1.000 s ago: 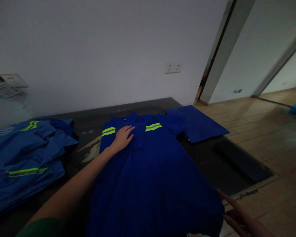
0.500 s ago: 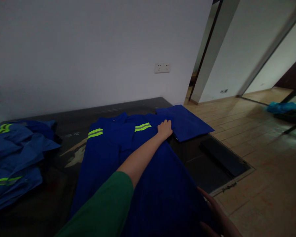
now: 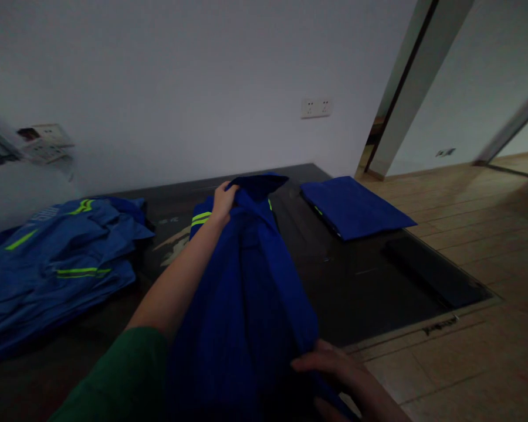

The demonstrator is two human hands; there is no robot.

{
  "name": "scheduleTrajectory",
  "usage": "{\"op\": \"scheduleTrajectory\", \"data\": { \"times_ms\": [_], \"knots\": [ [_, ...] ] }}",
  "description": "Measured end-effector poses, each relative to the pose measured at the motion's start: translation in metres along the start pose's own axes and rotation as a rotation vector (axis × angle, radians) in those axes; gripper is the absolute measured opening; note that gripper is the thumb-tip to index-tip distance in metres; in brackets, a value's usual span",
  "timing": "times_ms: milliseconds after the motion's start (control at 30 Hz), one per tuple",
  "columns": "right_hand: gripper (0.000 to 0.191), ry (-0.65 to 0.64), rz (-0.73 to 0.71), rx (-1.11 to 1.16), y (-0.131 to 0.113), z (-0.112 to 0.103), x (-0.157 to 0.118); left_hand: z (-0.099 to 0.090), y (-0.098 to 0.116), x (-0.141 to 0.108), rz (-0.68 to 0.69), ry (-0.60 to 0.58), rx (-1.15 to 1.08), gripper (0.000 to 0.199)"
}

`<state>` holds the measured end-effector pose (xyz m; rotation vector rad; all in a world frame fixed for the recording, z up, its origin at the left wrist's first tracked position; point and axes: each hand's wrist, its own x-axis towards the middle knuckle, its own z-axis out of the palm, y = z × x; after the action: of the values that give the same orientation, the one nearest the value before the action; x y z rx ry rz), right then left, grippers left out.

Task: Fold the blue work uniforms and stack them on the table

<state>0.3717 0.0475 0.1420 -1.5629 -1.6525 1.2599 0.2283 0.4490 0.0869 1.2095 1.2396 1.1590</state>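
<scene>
A dark blue work jacket [image 3: 220,305] with yellow-green reflective stripes lies on the dark tabletop in front of me. My left hand [image 3: 224,201] is closed on its edge near the far end, and the cloth there is raised and folding over. Close to me, my right hand [image 3: 334,366] grips the same side edge of the jacket, its thumb above the cloth. The lifted edge runs as a band between both hands. Part of the right hand is cut off by the bottom of the view.
A heap of lighter blue clothes [image 3: 70,258] with reflective stripes lies at the left. A folded blue garment [image 3: 356,205] rests at the far right of the dark table [image 3: 334,299]. Nearer the corner is a flat black object [image 3: 431,272]. Behind stands a wall with sockets [image 3: 315,108].
My left hand has moved left, carrying the jacket's right edge inward over itself. My right hand has also come left with the near edge. The view has turned slightly left.
</scene>
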Motion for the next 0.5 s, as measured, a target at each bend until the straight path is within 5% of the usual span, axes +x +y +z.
{"op": "scheduleTrajectory", "data": {
  "times_ms": [133,233,333,500],
  "knots": [
    [0.061,-0.258,-0.066,-0.088,-0.014,0.036,0.031,-0.082,-0.042,-0.028,-0.216,0.030,0.068,0.015],
    [0.061,-0.343,-0.017,-0.208,-0.011,0.062,0.047,-0.113,-0.063,-0.039,-0.379,-0.047,0.133,0.027],
    [0.055,-0.400,0.038,-0.275,-0.003,0.080,0.054,-0.117,-0.069,-0.029,-0.355,-0.058,0.161,0.044],
    [0.051,-0.386,0.006,-0.309,0.011,0.094,0.055,-0.097,-0.073,0.000,-0.169,-0.068,0.276,0.088]
  ]
}}
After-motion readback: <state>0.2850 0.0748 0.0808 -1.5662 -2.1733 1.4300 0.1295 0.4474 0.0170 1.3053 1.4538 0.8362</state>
